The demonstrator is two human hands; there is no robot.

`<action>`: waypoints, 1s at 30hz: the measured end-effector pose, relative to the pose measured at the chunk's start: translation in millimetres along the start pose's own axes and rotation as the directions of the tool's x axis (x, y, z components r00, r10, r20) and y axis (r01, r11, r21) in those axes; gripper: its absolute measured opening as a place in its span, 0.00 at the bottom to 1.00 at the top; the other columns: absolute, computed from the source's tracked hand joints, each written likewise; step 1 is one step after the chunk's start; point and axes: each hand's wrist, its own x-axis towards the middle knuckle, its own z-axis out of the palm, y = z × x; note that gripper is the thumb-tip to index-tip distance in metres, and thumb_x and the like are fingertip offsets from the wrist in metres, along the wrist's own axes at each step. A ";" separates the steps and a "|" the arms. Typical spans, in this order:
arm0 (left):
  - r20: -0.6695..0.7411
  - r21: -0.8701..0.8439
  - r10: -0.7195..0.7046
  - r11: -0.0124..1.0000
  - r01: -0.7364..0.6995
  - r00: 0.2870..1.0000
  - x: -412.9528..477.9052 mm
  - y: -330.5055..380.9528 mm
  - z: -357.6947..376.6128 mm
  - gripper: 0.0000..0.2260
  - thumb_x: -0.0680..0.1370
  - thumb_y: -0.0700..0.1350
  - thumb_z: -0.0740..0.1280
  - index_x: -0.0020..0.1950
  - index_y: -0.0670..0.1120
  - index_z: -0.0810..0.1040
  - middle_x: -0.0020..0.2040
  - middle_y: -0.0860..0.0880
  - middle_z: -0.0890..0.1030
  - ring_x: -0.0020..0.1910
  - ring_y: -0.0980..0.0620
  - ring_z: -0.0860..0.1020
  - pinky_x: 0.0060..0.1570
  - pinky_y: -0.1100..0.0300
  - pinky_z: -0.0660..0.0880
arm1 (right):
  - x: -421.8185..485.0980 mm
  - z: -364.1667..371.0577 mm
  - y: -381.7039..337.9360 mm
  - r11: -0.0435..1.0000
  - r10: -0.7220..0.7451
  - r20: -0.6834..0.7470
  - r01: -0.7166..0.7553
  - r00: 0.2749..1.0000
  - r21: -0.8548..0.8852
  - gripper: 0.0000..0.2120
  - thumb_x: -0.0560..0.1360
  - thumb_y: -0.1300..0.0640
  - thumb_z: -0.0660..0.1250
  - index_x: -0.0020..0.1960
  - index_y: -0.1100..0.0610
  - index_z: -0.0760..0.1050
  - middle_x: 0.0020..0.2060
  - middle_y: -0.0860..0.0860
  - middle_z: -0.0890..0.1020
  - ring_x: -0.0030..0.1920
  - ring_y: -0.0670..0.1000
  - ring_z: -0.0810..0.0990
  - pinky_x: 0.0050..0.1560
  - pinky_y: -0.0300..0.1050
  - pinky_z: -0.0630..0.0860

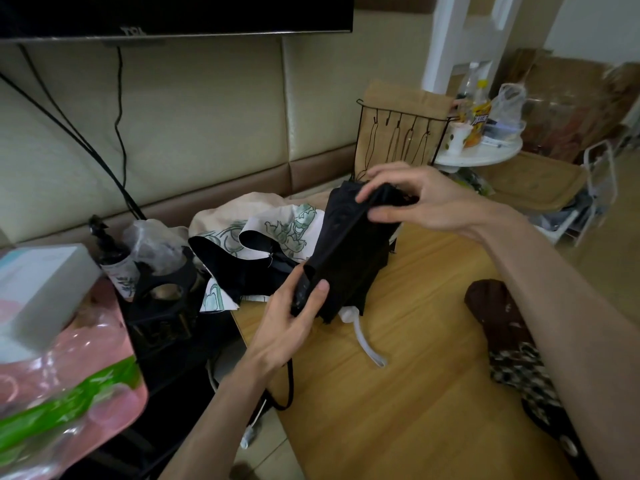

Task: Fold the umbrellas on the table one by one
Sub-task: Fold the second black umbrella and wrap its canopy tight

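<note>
Head view: we hold the black umbrella [346,247] above the tabletop's [398,393] far edge, left hand [291,320] fingers [319,289] clamped on its handle [303,289], right hand [415,199] pinching its fabric top.

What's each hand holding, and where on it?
Both hold the black umbrella: left hand grips its handle end, right hand pinches the canopy fabric at the top.

The room is dim, brightest at upper right. Edges bow from the wide lens; the near bag [65,393] blurs.
</note>
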 end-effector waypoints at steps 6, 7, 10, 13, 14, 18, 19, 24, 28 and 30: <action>0.010 0.253 0.064 0.965 -0.065 0.998 0.1 -15.4 1.2 0.26 0.79 0.66 0.67 0.72 0.54 0.72 0.60 0.68 0.82 0.59 0.66 0.81 0.61 0.57 0.80 | 22.4 25.3 -0.4 0.996 -0.064 -0.238 0.046 0.969 -0.081 0.10 0.69 0.41 0.79 0.40 0.46 0.84 0.61 0.47 0.78 0.63 0.42 0.76 0.61 0.33 0.68; 0.008 0.269 0.072 0.960 -0.071 0.997 0.2 -16.0 1.5 0.29 0.78 0.68 0.67 0.74 0.55 0.70 0.60 0.66 0.82 0.59 0.65 0.81 0.61 0.55 0.81 | 26.0 30.7 2.0 0.992 -0.083 -0.284 0.051 0.955 -0.117 0.10 0.70 0.42 0.80 0.38 0.45 0.82 0.59 0.49 0.78 0.63 0.47 0.76 0.63 0.38 0.70; -0.014 0.249 0.076 0.966 -0.070 0.997 -0.5 -16.2 1.8 0.40 0.76 0.71 0.69 0.82 0.63 0.52 0.73 0.63 0.73 0.66 0.67 0.77 0.67 0.57 0.78 | 31.4 44.5 5.5 0.976 -0.095 -0.420 0.002 0.903 -0.216 0.13 0.71 0.44 0.81 0.37 0.48 0.80 0.53 0.48 0.78 0.59 0.50 0.76 0.61 0.51 0.74; -0.064 0.216 0.125 0.970 -0.108 0.990 -2.8 -8.1 4.1 0.49 0.78 0.62 0.72 0.81 0.70 0.34 0.80 0.56 0.67 0.72 0.57 0.76 0.72 0.52 0.75 | 31.4 52.9 5.4 0.946 -0.147 -0.519 -0.034 0.842 -0.323 0.15 0.72 0.43 0.80 0.37 0.51 0.79 0.51 0.46 0.76 0.52 0.46 0.76 0.51 0.53 0.78; -0.065 0.243 0.151 0.961 -0.131 0.986 -3.5 -7.0 4.6 0.49 0.79 0.59 0.72 0.81 0.69 0.33 0.79 0.56 0.69 0.69 0.52 0.79 0.71 0.52 0.75 | 31.9 55.2 5.0 0.927 -0.178 -0.534 -0.042 0.827 -0.374 0.16 0.73 0.43 0.79 0.37 0.51 0.78 0.51 0.46 0.76 0.51 0.47 0.76 0.49 0.52 0.78; 0.009 0.364 0.231 0.905 -0.218 0.973 -4.1 -6.8 2.6 0.35 0.84 0.56 0.65 0.83 0.70 0.47 0.71 0.75 0.64 0.63 0.70 0.77 0.64 0.73 0.72 | 35.9 59.5 6.3 0.892 -0.236 -0.508 -0.023 0.828 -0.452 0.17 0.74 0.40 0.77 0.38 0.51 0.78 0.51 0.46 0.76 0.49 0.48 0.78 0.47 0.47 0.74; -0.003 0.362 0.235 0.906 -0.218 0.972 -3.1 -8.3 1.7 0.32 0.84 0.56 0.65 0.83 0.70 0.52 0.71 0.75 0.65 0.62 0.75 0.75 0.63 0.72 0.73 | 36.2 56.9 8.4 0.919 -0.231 -0.519 0.009 0.823 -0.395 0.15 0.75 0.39 0.75 0.41 0.50 0.81 0.52 0.46 0.77 0.50 0.46 0.78 0.52 0.47 0.73; -0.058 0.310 0.234 0.928 -0.206 0.970 -0.6 -13.0 -3.5 0.30 0.84 0.56 0.66 0.82 0.69 0.57 0.65 0.78 0.70 0.63 0.71 0.77 0.62 0.63 0.78 | 12.4 33.0 14.9 0.960 0.125 -0.562 0.042 0.818 0.275 0.07 0.84 0.50 0.67 0.56 0.49 0.83 0.54 0.45 0.82 0.54 0.36 0.78 0.64 0.45 0.75; -0.082 0.285 0.240 0.936 -0.208 0.967 -1.3 -12.3 -5.4 0.30 0.83 0.56 0.66 0.82 0.68 0.59 0.74 0.65 0.72 0.69 0.65 0.76 0.67 0.56 0.78 | -6.5 30.1 26.6 0.907 0.143 -0.397 0.041 0.907 0.420 0.06 0.80 0.51 0.73 0.56 0.50 0.81 0.55 0.45 0.85 0.61 0.46 0.82 0.68 0.51 0.77; -0.086 0.289 0.241 0.935 -0.207 0.967 -2.0 -11.6 -4.7 0.30 0.83 0.56 0.67 0.82 0.67 0.59 0.74 0.65 0.72 0.70 0.65 0.75 0.67 0.56 0.78 | -8.6 29.2 26.2 0.919 0.101 -0.437 0.084 0.894 0.385 0.10 0.78 0.54 0.76 0.57 0.53 0.81 0.55 0.47 0.85 0.60 0.45 0.83 0.67 0.46 0.78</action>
